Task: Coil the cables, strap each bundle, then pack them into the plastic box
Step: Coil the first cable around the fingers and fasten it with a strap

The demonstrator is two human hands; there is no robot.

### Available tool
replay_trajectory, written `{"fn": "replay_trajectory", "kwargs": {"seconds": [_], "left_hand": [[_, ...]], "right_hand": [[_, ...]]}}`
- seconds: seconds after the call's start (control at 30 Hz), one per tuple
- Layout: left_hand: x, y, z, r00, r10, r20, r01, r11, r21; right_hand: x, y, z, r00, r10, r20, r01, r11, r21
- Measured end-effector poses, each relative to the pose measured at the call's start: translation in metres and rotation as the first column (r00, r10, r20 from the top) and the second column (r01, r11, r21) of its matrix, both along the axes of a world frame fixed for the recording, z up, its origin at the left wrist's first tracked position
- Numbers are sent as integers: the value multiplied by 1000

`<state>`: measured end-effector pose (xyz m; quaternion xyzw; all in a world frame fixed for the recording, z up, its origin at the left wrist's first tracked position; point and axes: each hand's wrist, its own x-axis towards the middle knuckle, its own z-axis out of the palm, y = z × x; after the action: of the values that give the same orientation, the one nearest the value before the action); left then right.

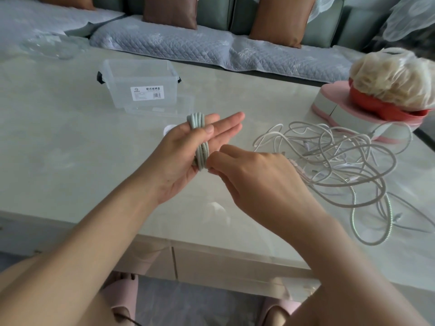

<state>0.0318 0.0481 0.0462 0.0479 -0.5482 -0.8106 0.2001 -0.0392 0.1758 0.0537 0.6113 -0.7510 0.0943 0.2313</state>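
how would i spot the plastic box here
Start at the pale table in front of the sofa. On its far left part stands the box. Black side clips and a white label set it apart.

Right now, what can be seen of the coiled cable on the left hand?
The coiled cable is pale grey-green with a matte, braided-looking sheath. It is wound in several close, parallel turns around the straight fingers of the left hand. The left thumb presses the turns against those fingers. The right hand pinches the coil's lower end. No strap shows on it, and its plugs are hidden. It is held above the table, not resting on it.
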Motion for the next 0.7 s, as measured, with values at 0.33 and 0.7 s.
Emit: {"fn": "replay_trajectory", "kwargs": {"seconds": [0.33,0.7], "left_hand": [[9,5,-3,985,-94,142,118,978,-169],[12,3,-3,931,-337,138,346,937,-45]], "right_hand": [[-18,12,23,965,52,259,0,981,-194],[-37,15,22,772,245,586,-133,965,-228]]}}
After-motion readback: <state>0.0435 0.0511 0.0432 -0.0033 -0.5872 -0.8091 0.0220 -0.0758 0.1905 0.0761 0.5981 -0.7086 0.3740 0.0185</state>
